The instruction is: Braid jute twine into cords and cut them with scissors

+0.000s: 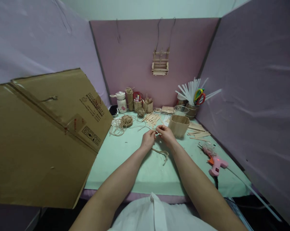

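Note:
Over the middle of the table my left hand (148,140) and my right hand (166,134) come close together, fingers pinched on a piece of jute twine (162,152). The twine's thicker, braided-looking tail lies on the table below my hands. Thin strands run leftward from my fingers toward a loose ball of twine (126,121). Exactly how the twine passes between my fingertips is too small to make out. Just right of my right hand stands a container made of wooden sticks (179,126).
A pink glue gun (217,165) lies at right, its cord running off the front edge. Wooden sticks (152,118) lie behind my hands. Cups, a white bottle (121,103) and a pot with scissors (199,97) line the back. A large cardboard sheet (51,134) blocks the left.

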Tool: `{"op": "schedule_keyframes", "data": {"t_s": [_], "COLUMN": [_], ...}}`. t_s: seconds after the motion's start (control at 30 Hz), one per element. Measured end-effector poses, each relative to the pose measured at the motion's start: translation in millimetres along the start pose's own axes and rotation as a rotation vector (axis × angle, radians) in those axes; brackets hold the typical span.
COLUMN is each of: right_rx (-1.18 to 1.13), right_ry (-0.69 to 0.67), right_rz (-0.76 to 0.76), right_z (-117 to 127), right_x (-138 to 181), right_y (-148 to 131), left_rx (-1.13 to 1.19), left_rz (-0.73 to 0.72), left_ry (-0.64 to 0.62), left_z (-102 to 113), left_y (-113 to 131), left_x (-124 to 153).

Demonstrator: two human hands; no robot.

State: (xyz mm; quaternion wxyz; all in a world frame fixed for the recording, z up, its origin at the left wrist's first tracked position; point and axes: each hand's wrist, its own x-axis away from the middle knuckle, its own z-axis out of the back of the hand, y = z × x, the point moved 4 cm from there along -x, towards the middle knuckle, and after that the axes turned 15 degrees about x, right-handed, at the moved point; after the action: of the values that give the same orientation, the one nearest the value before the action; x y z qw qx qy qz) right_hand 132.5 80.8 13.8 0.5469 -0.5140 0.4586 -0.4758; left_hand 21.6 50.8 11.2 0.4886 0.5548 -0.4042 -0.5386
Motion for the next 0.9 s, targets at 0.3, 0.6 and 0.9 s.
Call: {"op": "schedule_keyframes", "data": {"t_s": [0.3, 0.6, 0.9], "right_rx": [-0.017, 0.119, 0.275], "right_ry": [-0.061, 0.182, 0.212], "right_rz": [-0.017, 0.207, 0.301], "right_z": [0.5, 2.5, 0.4], "right_x": [2.4, -1.5, 2.4], "right_y": [-1.9, -8.1, -10.0], "left_rx": [0.061, 0.108, 0.179], "left_rz": [-0.036, -0.01, -0.07], "left_ry": [-0.041, 0.063, 0.151], "left_z": [-1.7, 2.6, 9.2], "left_y": [-0.2, -3.5, -1.6], "left_x": [-2.1, -3.6, -4.8]}}
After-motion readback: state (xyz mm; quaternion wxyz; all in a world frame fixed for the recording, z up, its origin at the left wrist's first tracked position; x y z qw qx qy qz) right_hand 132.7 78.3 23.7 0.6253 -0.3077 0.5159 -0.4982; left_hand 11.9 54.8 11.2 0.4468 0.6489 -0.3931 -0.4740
